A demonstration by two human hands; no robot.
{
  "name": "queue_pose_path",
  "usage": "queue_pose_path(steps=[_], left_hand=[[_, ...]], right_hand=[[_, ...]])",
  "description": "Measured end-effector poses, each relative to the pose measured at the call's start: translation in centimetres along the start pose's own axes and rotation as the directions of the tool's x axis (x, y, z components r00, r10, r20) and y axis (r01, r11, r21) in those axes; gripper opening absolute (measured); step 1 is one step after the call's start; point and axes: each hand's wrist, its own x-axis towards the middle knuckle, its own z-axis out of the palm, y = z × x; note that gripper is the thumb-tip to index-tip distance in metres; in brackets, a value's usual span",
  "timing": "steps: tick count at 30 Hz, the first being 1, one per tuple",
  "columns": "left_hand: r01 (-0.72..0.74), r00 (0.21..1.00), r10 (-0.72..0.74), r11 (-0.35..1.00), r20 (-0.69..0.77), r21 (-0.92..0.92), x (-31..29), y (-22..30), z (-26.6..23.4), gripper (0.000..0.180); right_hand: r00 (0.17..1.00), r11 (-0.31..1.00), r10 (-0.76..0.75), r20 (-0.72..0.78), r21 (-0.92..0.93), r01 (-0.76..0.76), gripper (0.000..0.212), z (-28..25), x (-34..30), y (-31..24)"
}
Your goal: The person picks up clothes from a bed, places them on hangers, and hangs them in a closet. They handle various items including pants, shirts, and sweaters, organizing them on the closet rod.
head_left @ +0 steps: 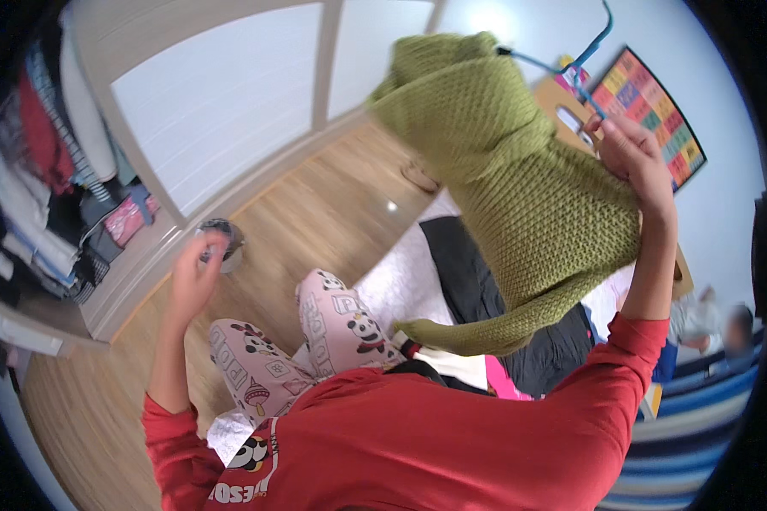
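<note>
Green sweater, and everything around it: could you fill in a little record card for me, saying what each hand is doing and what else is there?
Sweater: green, knitted, held up, one sleeve hanging toward the person's legs
Hanger: blue, one arm running to the sweater's upper part
Right hand: closed around the hanger, against the sweater
Left hand: blurred, seemingly empty, fingers loosely curled
Below the sweater: black cloth
At left: clothes in an open wardrobe
Wall: multicoloured poster
</note>
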Motion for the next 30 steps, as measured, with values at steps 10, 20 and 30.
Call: queue_pose_path(steps=[10,20,30], left_hand=[[-0.252,0.904,0.279,0.960,-0.323,0.124,5.8,12.0,-4.8,0.030],[0.025,0.997,-0.032,0.995,-0.071,-0.100,4.6,9.5,-11.3,0.032],[-0.286,0.632,0.531,0.837,0.565,-0.467,-0.6,10.3,-12.9,0.017]], right_hand=[[0.970,0.977,-0.211,0.122,0.065,0.204,0.020,15.6,7.8,-6.0],[0.896,0.936,-0.313,0.314,0.260,0.236,0.020,24.0,9.6,-10.1],[0.909,0.929,-0.157,0.385,0.370,0.003,0.018,26.9,10.5,-6.8]])
